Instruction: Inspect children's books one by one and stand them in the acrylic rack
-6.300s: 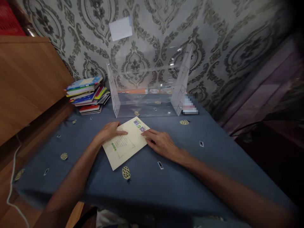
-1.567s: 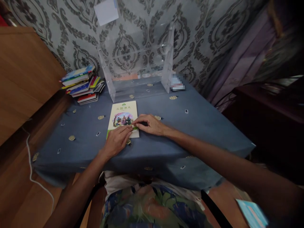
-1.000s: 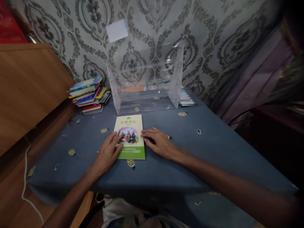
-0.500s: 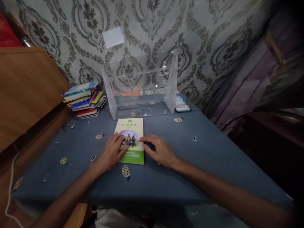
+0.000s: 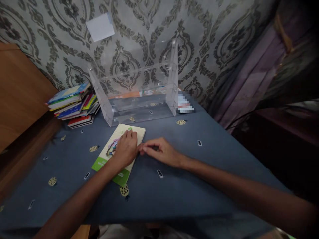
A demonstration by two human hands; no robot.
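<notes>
A thin book point(image 5: 117, 133) with a cream and green cover and a coloured picture lies slanted on the blue tablecloth. My left hand point(image 5: 126, 147) rests on its cover, palm down, fingers extended and close together, hiding most of the title and part of the picture. At the book's right edge is my right hand point(image 5: 161, 152), its thumb and fingertips brought together in a pinch beside my left hand. Whether anything is between those fingertips cannot be made out.
A clear acrylic rack point(image 5: 139, 114) stands behind the book, against the patterned wall. Left of it is an uneven stack of books point(image 5: 72, 104). A blurred-out printed item point(image 5: 184, 103) lies right of the rack. A wooden cabinet point(image 5: 22, 89) borders the table's left side.
The book has turned clockwise, its lower end swinging left. My left hand has moved further across the cover, and my right hand's fingers have closed together near the edge. The view has shifted.
</notes>
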